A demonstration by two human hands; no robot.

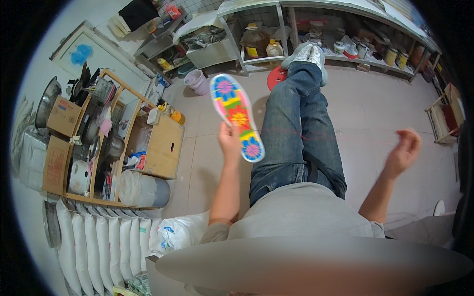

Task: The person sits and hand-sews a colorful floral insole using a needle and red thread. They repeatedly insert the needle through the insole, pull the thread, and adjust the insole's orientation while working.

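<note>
pink bucket (197,83) on tiled floor (370,101)

No lettering is clear enough to read. Small print stands on the upper cardboard box (65,115) at the left, and reddish print on the lower cardboard box (56,165). Blue print shows on the white plastic bag (185,229). A yellow label (252,52) sits low on the big brown jug (256,37). All are too small or blurred.
</note>
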